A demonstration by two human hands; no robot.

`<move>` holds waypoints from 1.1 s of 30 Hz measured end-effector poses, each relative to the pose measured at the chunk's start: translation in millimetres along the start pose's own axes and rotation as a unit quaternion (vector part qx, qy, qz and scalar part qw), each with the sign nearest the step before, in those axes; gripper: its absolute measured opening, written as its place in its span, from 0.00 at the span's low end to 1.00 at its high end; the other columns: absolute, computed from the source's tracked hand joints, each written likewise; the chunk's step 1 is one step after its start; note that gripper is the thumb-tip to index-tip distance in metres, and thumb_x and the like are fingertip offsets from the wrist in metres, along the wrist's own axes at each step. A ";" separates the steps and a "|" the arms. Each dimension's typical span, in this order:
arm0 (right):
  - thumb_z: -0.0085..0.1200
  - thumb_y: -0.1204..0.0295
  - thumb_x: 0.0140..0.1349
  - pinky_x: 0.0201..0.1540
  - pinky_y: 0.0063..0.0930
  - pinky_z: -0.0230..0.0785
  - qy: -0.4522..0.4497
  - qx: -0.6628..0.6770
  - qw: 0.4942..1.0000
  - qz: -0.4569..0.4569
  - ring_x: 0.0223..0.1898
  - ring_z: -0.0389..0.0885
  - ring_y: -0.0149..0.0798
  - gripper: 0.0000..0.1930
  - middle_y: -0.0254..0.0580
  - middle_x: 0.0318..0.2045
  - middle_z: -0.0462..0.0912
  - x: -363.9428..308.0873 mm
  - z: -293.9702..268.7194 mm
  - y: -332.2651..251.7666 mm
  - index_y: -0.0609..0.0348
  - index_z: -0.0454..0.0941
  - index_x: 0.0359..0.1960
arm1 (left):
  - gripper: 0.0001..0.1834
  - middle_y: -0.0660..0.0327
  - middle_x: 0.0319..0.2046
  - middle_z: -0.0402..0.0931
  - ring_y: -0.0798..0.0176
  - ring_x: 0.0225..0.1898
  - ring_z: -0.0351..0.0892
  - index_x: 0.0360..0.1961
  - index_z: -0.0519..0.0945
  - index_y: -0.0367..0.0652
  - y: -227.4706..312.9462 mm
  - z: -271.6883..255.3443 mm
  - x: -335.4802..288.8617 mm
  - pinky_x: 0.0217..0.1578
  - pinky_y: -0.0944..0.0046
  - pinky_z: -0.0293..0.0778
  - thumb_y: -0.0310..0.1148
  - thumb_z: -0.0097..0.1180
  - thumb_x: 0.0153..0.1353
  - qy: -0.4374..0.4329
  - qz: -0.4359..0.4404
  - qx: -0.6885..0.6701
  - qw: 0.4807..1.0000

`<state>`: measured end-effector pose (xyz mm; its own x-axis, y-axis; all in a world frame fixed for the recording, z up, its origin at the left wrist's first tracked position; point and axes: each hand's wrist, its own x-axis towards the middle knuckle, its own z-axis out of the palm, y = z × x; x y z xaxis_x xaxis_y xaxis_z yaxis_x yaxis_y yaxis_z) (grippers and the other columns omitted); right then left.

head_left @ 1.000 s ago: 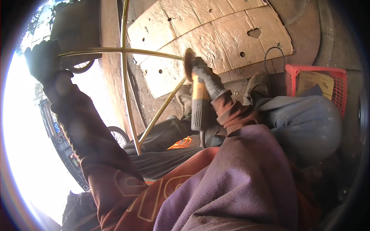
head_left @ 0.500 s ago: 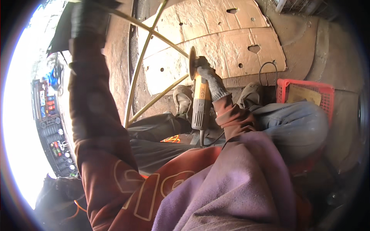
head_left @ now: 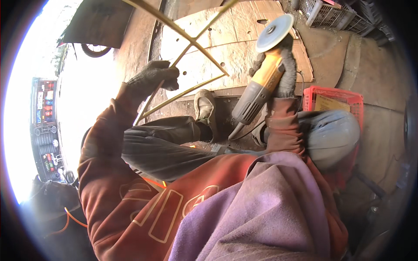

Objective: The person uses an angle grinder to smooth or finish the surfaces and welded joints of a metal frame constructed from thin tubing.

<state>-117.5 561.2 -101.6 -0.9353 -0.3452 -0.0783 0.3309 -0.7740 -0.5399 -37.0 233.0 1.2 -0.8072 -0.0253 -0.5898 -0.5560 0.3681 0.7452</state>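
My right hand (head_left: 285, 71), in a grey glove, is wrapped round a yellow and grey angle grinder (head_left: 257, 93). Its pale round disc (head_left: 275, 33) is up and away from the metal, with the face turned toward me. A frame of thin brass-coloured metal bars (head_left: 191, 41) crosses in an X in front of me, and one corner of it points toward the grinder. Gloved in dark grey, my left hand (head_left: 156, 78) closes round one of these bars near the frame's lower left end.
Flattened brown cardboard (head_left: 200, 65) with holes lies on the floor ahead. A red plastic crate (head_left: 335, 98) stands right of my knee. Grey crates (head_left: 328, 17) are at the far right. A dark sheet (head_left: 98, 21) and part of a wheel (head_left: 96, 50) show at the far left.
My left hand has come down from the top left to a nearer bar. The grinder has moved right, off the frame's corner, and its disc has tilted to face me. The frame has shifted slightly.
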 end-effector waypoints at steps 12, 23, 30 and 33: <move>0.45 0.50 0.67 0.28 0.39 0.76 -0.015 -0.113 0.977 -0.181 0.26 0.79 0.46 0.30 0.53 0.33 0.79 -77.0 44.9 -61.7 0.65 0.67 0.58 | 0.26 0.53 0.34 0.80 0.63 0.32 0.84 0.61 0.71 0.31 85.4 29.0 -51.6 0.36 0.63 0.84 0.30 0.55 0.63 -0.174 0.041 -0.019 0.984; 0.51 0.56 0.67 0.32 0.37 0.79 0.012 -0.069 0.984 -0.164 0.33 0.82 0.41 0.27 0.49 0.40 0.79 -93.3 2.9 -72.3 0.65 0.68 0.59 | 0.41 0.50 0.40 0.74 0.52 0.34 0.83 0.69 0.59 0.29 61.1 37.3 -108.4 0.41 0.40 0.83 0.48 0.56 0.65 -0.209 0.049 -0.362 0.907; 0.54 0.47 0.64 0.30 0.39 0.82 0.042 -0.130 0.975 -0.176 0.29 0.83 0.47 0.37 0.54 0.40 0.80 -91.6 18.4 -71.3 0.68 0.65 0.61 | 0.53 0.46 0.42 0.71 0.47 0.34 0.84 0.72 0.51 0.30 35.5 26.5 -119.5 0.42 0.43 0.84 0.54 0.61 0.57 -0.260 0.073 -0.216 0.938; 0.53 0.46 0.64 0.31 0.41 0.82 -0.014 -0.088 0.989 -0.122 0.30 0.83 0.48 0.37 0.56 0.41 0.80 -97.2 24.7 -84.7 0.69 0.64 0.61 | 0.47 0.45 0.42 0.72 0.45 0.36 0.85 0.71 0.54 0.31 22.0 48.1 -121.4 0.42 0.41 0.84 0.43 0.61 0.57 -0.329 0.061 -0.413 0.847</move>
<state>-51.5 647.2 -27.6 -0.9797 -0.1770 0.0938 0.0676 -0.7330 -0.6768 58.3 288.9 74.2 -0.7340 0.5900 -0.3363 -0.6456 -0.4523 0.6153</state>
